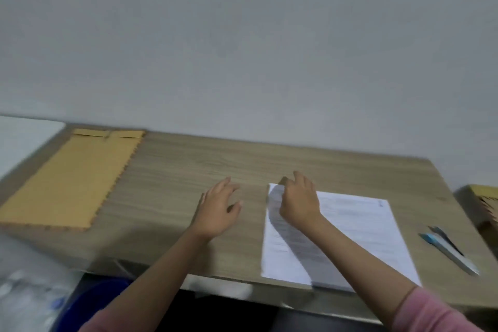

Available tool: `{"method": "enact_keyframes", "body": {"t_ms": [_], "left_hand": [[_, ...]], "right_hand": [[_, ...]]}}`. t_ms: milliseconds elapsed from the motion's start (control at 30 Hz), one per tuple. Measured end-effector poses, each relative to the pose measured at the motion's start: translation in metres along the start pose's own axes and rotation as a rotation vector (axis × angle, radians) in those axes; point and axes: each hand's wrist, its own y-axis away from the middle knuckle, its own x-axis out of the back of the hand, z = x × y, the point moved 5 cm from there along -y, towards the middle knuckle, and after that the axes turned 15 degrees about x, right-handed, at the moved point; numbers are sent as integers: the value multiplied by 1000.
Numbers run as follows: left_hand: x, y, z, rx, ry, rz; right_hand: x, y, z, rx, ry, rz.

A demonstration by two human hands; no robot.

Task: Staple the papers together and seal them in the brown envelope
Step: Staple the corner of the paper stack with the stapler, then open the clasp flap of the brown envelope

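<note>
A stack of white printed papers [358,234] lies on the wooden desk [188,170], near its front edge at the right. My right hand [299,199] rests over the papers' far left corner, fingers curled at the edge; the blur hides whether it grips the sheet. My left hand [218,207] hovers over bare desk just left of the papers, fingers spread and holding nothing. The brown envelope [67,183] lies flat at the far left of the desk, flap end toward the wall. No stapler is in view.
A blue and white pen-like object [447,250] lies right of the papers. A brown box [482,205] sits at the right edge. A white surface [24,140] adjoins the desk at the far left. Clear plastic [29,291] and something blue [91,302] are below the desk's front left.
</note>
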Motion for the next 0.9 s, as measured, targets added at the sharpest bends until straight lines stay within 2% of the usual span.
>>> {"method": "enact_keyframes", "body": {"t_ms": [133,200,367,467,567,700,800,900], "left_hand": [[95,-15,-101,132,-29,99],[143,-23,-152,188,-61,161],[231,-42,-266,331,-207,248],[244,-53,-315,328,-259,214],[237,-59,-335,258,-241,142],[236,-58,-312,97,-223,204],[218,-56,-283,-67,-184,130],[192,-57,-259,-119,-190,58]], "right_hand": [[-17,-59,-133,167,-240,62],[-28,-87,-199,260,-341,40],[-52,-145,-337,411,-395,-19],[-76,-168,-388,427,-386,-158],[-99,-175,-400,393,-297,-283],[-98,-160,-370,294,-181,-99],[-95,-124,-336,219,-143,17],[-95,-82,-302,158,-99,96]]}}
